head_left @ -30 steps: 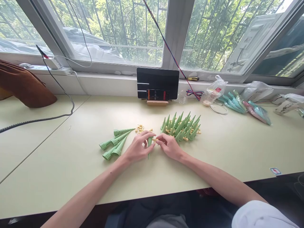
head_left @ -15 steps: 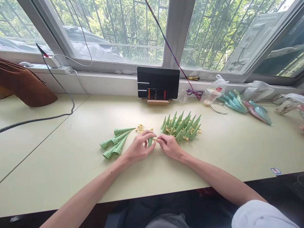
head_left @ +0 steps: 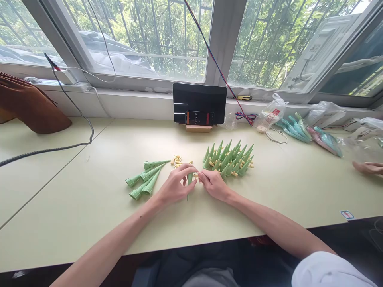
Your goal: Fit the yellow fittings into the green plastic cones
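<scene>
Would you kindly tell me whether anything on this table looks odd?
Nothing clearly stands out; only the loose yellow pieces look untidy, scattered beyond the left hand, while the upright green cones stand grouped.

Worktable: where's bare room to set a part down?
Bare: between the table seam and the loose green cones; and right of the upright green cones, short of the other person's hand. Crowded: between the cone groups, with the left hand, right hand and yellow pegs; back right, with plastic bags.

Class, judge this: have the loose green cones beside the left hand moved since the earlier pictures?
No; the loose green cones show no shift either way against the table seam.
</scene>
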`<state>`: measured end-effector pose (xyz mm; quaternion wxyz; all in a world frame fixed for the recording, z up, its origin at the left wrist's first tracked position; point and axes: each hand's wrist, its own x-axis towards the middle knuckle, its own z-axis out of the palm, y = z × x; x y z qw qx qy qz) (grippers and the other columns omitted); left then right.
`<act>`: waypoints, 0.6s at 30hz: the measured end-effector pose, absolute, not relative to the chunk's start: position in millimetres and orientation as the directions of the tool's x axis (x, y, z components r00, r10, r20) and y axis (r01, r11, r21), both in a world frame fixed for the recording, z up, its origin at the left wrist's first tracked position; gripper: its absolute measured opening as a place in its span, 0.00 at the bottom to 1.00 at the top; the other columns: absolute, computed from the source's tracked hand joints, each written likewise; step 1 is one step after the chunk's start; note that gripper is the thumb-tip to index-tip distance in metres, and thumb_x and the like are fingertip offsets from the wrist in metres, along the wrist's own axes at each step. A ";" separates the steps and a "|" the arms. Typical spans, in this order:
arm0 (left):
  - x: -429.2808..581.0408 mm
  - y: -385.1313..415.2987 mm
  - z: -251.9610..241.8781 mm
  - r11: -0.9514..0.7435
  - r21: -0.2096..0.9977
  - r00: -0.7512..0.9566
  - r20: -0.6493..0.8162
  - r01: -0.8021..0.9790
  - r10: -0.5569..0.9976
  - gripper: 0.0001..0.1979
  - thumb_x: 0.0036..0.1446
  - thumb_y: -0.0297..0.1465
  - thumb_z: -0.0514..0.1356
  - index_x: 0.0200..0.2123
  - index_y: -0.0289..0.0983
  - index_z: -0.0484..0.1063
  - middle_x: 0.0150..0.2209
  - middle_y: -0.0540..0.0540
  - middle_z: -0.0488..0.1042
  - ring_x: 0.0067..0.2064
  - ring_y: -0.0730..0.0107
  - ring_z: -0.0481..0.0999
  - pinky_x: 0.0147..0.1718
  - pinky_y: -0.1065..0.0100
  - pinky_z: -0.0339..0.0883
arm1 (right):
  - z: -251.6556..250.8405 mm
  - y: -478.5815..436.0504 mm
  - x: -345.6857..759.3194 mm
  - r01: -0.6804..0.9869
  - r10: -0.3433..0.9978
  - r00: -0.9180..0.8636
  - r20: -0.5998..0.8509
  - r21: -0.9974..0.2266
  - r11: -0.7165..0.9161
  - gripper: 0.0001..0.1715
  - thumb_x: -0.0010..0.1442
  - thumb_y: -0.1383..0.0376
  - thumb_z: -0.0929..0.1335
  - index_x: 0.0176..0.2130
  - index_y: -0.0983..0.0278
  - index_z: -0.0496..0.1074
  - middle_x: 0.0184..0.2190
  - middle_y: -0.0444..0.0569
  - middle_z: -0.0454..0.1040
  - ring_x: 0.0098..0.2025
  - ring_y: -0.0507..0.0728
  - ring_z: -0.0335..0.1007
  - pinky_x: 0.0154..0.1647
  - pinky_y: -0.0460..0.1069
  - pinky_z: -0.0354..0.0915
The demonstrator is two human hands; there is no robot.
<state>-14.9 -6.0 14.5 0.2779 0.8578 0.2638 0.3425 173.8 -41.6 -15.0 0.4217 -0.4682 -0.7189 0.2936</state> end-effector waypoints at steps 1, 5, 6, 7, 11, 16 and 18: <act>-14.9 -5.9 14.2 -0.704 0.659 0.624 0.439 0.266 0.647 0.12 0.59 0.27 0.58 0.46 0.40 0.74 0.45 0.44 0.73 0.39 0.70 0.74 0.30 0.70 0.71 | -14.2 -42.0 173.7 0.420 0.926 -0.197 0.321 -0.826 0.375 0.26 0.71 0.52 0.57 0.27 0.63 0.64 0.20 0.42 0.63 0.23 0.50 0.57 0.28 0.47 0.57; -15.2 -5.2 12.2 -0.688 0.663 0.604 0.430 0.293 0.671 0.13 0.59 0.27 0.58 0.47 0.40 0.74 0.46 0.44 0.73 0.36 0.73 0.74 0.31 0.69 0.72 | -10.9 -42.9 172.8 0.375 0.939 -0.166 0.301 -0.861 0.343 0.19 0.68 0.54 0.62 0.35 0.64 0.70 0.24 0.43 0.67 0.24 0.50 0.59 0.25 0.46 0.57; -15.3 -5.0 11.7 -0.683 0.666 0.597 0.427 0.301 0.679 0.13 0.60 0.27 0.58 0.47 0.40 0.74 0.46 0.45 0.73 0.36 0.73 0.74 0.31 0.69 0.72 | -10.6 -42.8 172.7 0.363 0.937 -0.163 0.310 -0.864 0.349 0.16 0.67 0.54 0.63 0.38 0.64 0.70 0.27 0.44 0.70 0.25 0.50 0.61 0.25 0.46 0.58; -15.4 -4.8 11.2 -0.676 0.669 0.591 0.423 0.307 0.687 0.13 0.60 0.27 0.58 0.48 0.40 0.74 0.46 0.45 0.73 0.36 0.73 0.74 0.32 0.69 0.72 | -10.6 -42.6 172.7 0.354 0.933 -0.165 0.319 -0.864 0.357 0.15 0.66 0.55 0.65 0.40 0.64 0.70 0.29 0.45 0.71 0.25 0.50 0.62 0.24 0.45 0.58; -15.3 -4.1 9.8 -0.661 0.680 0.577 0.415 0.317 0.704 0.12 0.59 0.27 0.59 0.47 0.40 0.73 0.47 0.45 0.72 0.38 0.72 0.74 0.32 0.69 0.72 | -12.8 -41.5 173.3 0.336 0.934 -0.160 0.321 -0.872 0.357 0.12 0.65 0.58 0.65 0.42 0.64 0.70 0.34 0.47 0.72 0.25 0.50 0.64 0.23 0.46 0.59; -15.2 -4.7 9.6 -0.663 0.678 0.582 0.412 0.318 0.701 0.12 0.59 0.27 0.59 0.46 0.39 0.73 0.47 0.45 0.72 0.35 0.74 0.73 0.32 0.69 0.72 | -14.5 -41.6 173.5 0.334 0.945 -0.153 0.288 -0.885 0.324 0.11 0.66 0.58 0.65 0.41 0.63 0.69 0.33 0.48 0.73 0.26 0.51 0.65 0.24 0.47 0.61; -15.0 -5.1 10.0 -0.659 0.678 0.581 0.407 0.325 0.705 0.11 0.59 0.27 0.59 0.46 0.39 0.74 0.48 0.45 0.72 0.33 0.75 0.71 0.32 0.69 0.72 | -14.4 -41.9 173.4 0.341 0.948 -0.149 0.283 -0.885 0.318 0.11 0.66 0.57 0.65 0.40 0.63 0.69 0.31 0.47 0.73 0.26 0.51 0.65 0.24 0.47 0.61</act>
